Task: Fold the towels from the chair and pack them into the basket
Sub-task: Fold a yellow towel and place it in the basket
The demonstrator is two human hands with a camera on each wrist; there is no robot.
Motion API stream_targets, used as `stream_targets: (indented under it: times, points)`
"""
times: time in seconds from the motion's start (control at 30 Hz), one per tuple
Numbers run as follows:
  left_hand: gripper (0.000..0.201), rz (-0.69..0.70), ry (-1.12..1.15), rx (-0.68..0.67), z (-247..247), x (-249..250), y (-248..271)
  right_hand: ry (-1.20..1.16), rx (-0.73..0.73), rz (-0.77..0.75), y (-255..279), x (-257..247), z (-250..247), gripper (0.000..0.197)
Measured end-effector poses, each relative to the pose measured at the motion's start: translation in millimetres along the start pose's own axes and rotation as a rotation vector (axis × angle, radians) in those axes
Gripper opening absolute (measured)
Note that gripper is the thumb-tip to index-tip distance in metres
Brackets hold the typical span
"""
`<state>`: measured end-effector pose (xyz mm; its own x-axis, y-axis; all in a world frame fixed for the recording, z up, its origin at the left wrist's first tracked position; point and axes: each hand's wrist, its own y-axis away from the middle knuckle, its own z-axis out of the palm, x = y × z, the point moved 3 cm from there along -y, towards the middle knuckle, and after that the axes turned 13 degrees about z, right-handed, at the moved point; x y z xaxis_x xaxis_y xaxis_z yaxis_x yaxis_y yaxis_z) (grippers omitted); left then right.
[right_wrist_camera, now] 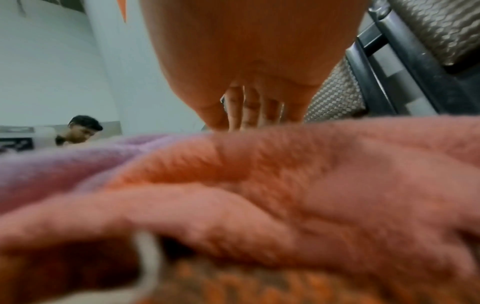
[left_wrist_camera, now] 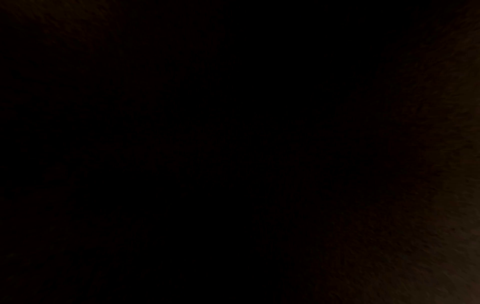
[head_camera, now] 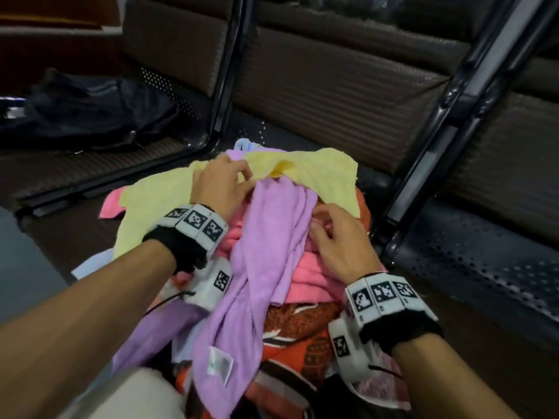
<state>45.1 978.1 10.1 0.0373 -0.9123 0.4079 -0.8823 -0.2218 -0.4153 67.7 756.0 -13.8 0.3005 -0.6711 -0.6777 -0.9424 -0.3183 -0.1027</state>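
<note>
Showing only dark: left wrist; head: left hand (head_camera: 222, 189) on yellow towel (head_camera: 317, 173).

The left wrist view is black, and the pink towel (right_wrist_camera: 285, 185) fills the right wrist view as blur.

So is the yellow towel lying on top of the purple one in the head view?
No, the purple towel drapes over the near edge of the yellow towel, running down the pile toward the person.
</note>
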Motion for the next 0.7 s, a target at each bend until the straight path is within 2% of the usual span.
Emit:
stream_targets:
  times: [0.1,0.2,0.23,0.33,0.4,0.47,0.57,0.7]
  points:
    - [0.008,0.237,0.151,-0.12,-16,51,10,-0.061,0.057,0.034,13,-10,-19,0.03]
    - [0.006,0.363,0.487,-0.225,-31,101,27,-0.039,0.123,0.003,26,-19,-42,0.055]
    - [0.007,0.405,0.58,-0.259,-34,115,35,-0.017,0.142,-0.024,31,-19,-49,0.056]
    - [0.005,0.485,0.694,-0.309,-33,149,61,0.042,0.097,-0.087,57,-17,-65,0.031]
    - [0.005,0.472,0.752,-0.297,-35,166,75,-0.018,0.052,-0.028,83,-11,-80,0.019]
    - [0.002,0.508,0.759,-0.288,-35,183,88,-0.052,0.066,0.103,112,1,-103,0.018]
    - [0.007,0.603,0.651,-0.287,-35,196,105,-0.062,0.215,0.201,149,16,-142,0.026]
    - [0.024,0.644,0.376,-0.404,-32,195,133,-0.09,0.436,0.311,202,22,-188,0.015]
